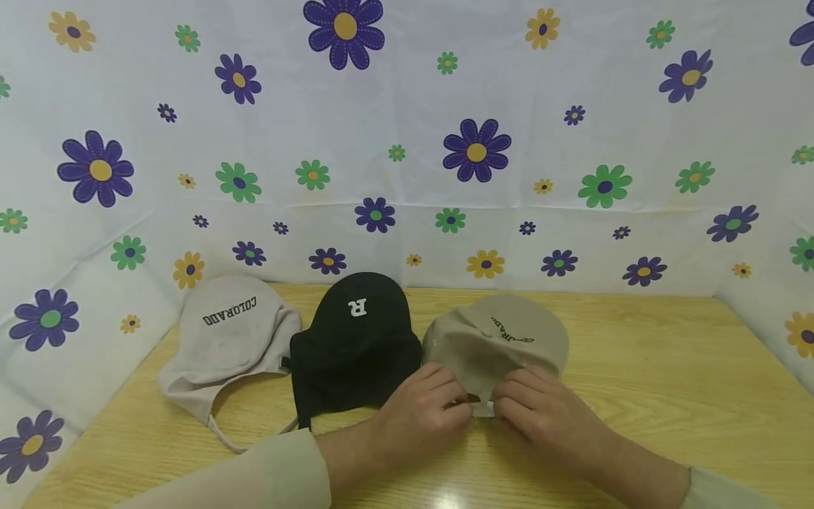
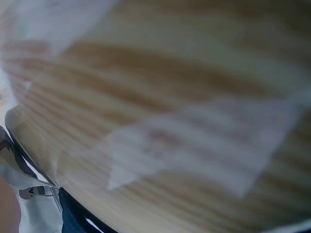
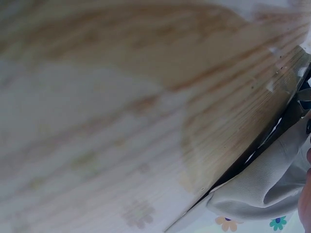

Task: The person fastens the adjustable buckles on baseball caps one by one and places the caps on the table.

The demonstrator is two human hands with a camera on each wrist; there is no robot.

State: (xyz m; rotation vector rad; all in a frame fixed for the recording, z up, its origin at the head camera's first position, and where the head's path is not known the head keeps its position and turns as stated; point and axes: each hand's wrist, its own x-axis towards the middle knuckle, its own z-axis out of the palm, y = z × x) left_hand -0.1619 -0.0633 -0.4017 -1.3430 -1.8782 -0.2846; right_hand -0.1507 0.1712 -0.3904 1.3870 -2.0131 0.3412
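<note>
A beige cap (image 1: pixel 458 339) with dark lettering lies on the table, its back strap (image 1: pixel 483 409) toward me. My left hand (image 1: pixel 422 410) pinches the left part of that strap, and my right hand (image 1: pixel 543 410) pinches the right part, close to a small pale piece on it. Only a short stretch of strap shows between the fingers; the fingertips are partly hidden. In the left wrist view, a pale strap (image 2: pixel 22 182) appears at the lower left edge. Pale cap fabric (image 3: pixel 267 182) shows at the lower right of the right wrist view, beside a sliver of hand.
To the left of the beige cap lies a black cap (image 1: pixel 356 360) with a white R. Farther left is a pale pinkish-grey cap (image 1: pixel 222 329) marked COLORADO, its strap looped toward me. A flower-print cloth (image 1: pixel 407 92) stands behind the wooden table (image 1: pixel 674 382).
</note>
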